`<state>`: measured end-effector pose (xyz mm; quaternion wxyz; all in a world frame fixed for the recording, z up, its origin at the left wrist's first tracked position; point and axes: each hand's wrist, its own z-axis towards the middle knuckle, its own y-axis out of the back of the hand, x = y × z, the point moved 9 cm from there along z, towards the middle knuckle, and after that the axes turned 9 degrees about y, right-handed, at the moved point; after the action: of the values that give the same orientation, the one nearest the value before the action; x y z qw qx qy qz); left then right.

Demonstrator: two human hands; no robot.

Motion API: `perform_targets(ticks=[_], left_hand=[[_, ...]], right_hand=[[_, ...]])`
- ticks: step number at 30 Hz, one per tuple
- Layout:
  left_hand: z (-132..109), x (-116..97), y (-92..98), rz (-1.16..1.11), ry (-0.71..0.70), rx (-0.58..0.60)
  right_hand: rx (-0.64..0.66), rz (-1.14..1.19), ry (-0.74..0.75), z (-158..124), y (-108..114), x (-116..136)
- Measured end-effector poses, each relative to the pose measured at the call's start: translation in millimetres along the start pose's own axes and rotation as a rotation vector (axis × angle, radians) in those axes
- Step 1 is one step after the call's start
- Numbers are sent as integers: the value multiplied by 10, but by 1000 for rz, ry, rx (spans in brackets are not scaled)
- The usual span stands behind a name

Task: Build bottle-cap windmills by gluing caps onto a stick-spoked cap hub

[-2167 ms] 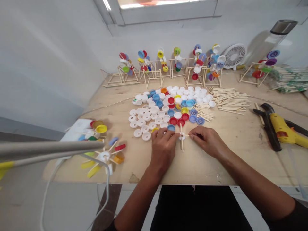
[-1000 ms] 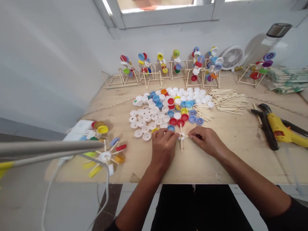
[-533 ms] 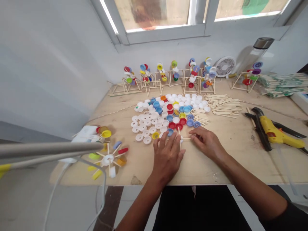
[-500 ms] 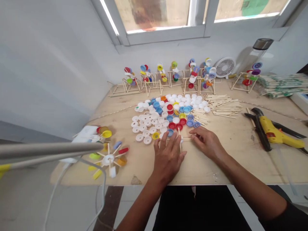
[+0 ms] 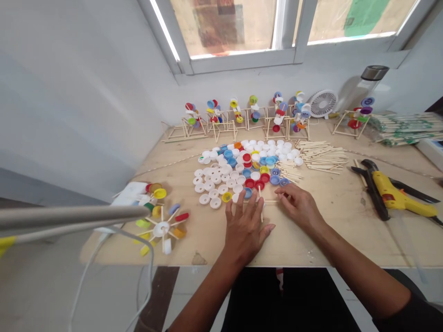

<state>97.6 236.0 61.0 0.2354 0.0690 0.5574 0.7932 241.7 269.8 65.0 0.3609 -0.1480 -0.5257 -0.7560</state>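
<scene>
My left hand [image 5: 245, 230] rests on the plywood tabletop [image 5: 332, 240] with its fingers spread, holding nothing, just below the coloured bottle caps [image 5: 228, 177]. Next to its fingertips lies a cross of thin wooden sticks [image 5: 260, 210], whose white cap hub is mostly hidden by the hand. My right hand [image 5: 299, 207] lies to the right of the cross, its fingertips pinching a horizontal wooden stick [image 5: 273, 201] that runs towards the hub.
Loose wooden sticks [image 5: 321, 156] lie right of the caps. A yellow glue gun [image 5: 394, 196] and black pliers [image 5: 373, 191] sit at the right. A row of stick-and-cap models [image 5: 247, 117] stands at the back. A pinwheel [image 5: 161, 229] lies left, below a grey pole [image 5: 69, 216].
My left hand has lifted off the hub and moved towards me, its fingers spreading. My right hand stays on the stick. The view has tilted upward, showing more of the window.
</scene>
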Motion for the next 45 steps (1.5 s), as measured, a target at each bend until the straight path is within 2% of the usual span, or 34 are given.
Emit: perform_targets(ticks=[11, 19, 26, 31, 36, 41, 45], left_hand=[[7, -19, 40, -27, 12, -4], [15, 164, 173, -126, 142, -132], [12, 169, 196, -130, 125, -219], [19, 166, 187, -149, 121, -209], [-43, 223, 259, -215, 154, -185], [-36, 425, 359, -291, 246, -214], [131, 614, 341, -244, 299, -180]], right_hand=[[-89, 21, -4, 22, 71, -26], [-137, 0, 24, 15, 111, -54], [-150, -12, 47, 5, 109, -58], [-141, -31, 52, 2, 98, -58], [-155, -21, 38, -1, 112, -80], [-146, -22, 54, 0, 90, -74], [-148, -39, 54, -3, 91, -67]])
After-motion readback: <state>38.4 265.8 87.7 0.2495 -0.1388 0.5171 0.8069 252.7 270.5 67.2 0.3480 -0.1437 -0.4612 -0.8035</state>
